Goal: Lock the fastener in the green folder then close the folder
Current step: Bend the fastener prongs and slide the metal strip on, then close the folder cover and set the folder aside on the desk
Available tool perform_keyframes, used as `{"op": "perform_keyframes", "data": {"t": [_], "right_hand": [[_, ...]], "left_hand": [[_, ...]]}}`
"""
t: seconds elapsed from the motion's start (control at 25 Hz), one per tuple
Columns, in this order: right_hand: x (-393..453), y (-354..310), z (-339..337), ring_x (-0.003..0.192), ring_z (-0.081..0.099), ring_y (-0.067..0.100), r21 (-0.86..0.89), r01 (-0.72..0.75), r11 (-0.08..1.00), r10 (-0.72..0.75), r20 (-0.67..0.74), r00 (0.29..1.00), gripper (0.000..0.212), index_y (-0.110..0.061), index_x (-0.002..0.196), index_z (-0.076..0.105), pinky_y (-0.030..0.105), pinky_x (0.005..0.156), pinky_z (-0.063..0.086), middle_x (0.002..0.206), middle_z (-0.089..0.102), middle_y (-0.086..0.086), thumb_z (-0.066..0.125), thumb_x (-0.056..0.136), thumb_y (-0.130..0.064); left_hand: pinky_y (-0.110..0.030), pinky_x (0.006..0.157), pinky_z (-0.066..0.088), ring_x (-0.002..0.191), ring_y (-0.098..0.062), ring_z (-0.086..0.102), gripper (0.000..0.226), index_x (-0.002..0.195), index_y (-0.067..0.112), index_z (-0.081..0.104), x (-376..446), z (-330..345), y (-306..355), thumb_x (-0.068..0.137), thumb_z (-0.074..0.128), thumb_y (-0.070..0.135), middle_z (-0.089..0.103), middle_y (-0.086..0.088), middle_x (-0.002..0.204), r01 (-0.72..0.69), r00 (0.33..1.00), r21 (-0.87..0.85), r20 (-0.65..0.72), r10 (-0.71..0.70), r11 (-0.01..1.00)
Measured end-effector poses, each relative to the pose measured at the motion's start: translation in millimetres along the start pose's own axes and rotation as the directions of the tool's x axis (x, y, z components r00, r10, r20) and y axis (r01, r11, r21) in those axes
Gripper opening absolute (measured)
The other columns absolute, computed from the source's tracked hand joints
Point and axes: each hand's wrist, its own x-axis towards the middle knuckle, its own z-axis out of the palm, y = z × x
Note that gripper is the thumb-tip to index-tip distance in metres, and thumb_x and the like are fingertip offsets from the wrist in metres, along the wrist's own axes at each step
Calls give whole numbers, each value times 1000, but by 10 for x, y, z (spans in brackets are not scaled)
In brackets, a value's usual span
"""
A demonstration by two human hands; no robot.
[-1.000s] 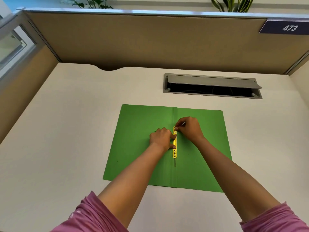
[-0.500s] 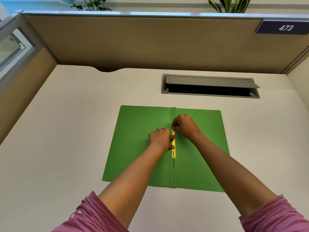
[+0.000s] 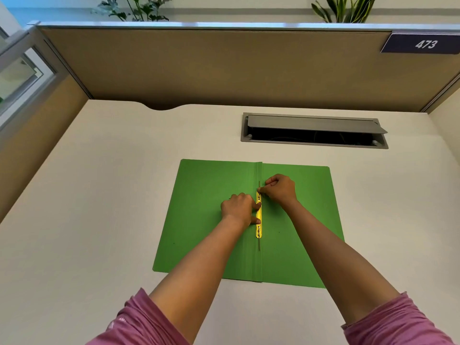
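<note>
A green folder [image 3: 209, 215] lies open and flat on the desk, spine running away from me. Along the spine sits a yellow fastener strip [image 3: 258, 230] with thin metal prongs sticking out at both ends. My left hand [image 3: 239, 207] rests on the left flap, thumb and a fingertip pressing the strip's middle. My right hand [image 3: 280, 189] is curled on the right flap, its fingertips pinching at the strip's far end by the upper prong. The strip's upper part is partly hidden by my fingers.
A grey cable hatch [image 3: 313, 130] with its lid raised is set in the white desk [image 3: 99, 195] behind the folder. Brown partition walls [image 3: 224, 68] close the back and left. A sign reading 473 [image 3: 423, 43] hangs at the upper right.
My right hand slid a little farther up the strip toward its far end. My left hand kept pressing the strip's middle. The folder stayed put.
</note>
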Motion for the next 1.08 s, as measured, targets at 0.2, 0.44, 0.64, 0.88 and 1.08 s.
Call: {"op": "perform_keyframes", "data": {"t": [0.2,0.44,0.64,0.88,1.08], "right_hand": [[-124,141,37,65,57,9,115,-6,993,11,-44,999,25,-5,88,65,18,60,46,73,63,0,82,73,-14],[-493,481,63,87,62,21,55,179,982,-168,-158,973,17,-4,102,64,25,78,54,95,65,9,65,86,-7],[-937,831,40,115,51,20,-178,329,928,-353,-132,926,30,-11,118,56,38,104,44,123,55,5,60,89,-13],[-1419,1139,47,144,30,19,-430,291,855,-377,-129,917,59,-15,146,34,36,120,23,155,34,3,49,95,-41],[-1573,1197,45,149,15,16,-562,258,786,-383,-116,917,66,-19,152,22,34,123,12,161,20,-1,36,96,-51]], "left_hand": [[-40,90,48,125,-26,54,59,133,42,58,-6,12,0,78,77,48,60,-3,131,-1,1000,-4,-5,1,1000],[-41,93,46,129,-26,50,54,134,38,59,-40,62,-2,82,73,48,57,-4,134,-12,1000,-8,-19,12,1000],[-42,95,46,131,-26,48,58,138,34,55,-50,107,6,84,71,47,54,-6,136,-19,999,6,-42,19,1000],[-41,90,48,128,-26,51,53,139,34,54,-109,170,38,88,66,46,55,-7,133,-23,996,88,-80,30,996],[-45,96,45,127,-25,51,35,127,25,63,-302,347,31,95,57,39,56,-5,133,-76,954,176,-274,123,982]]}}
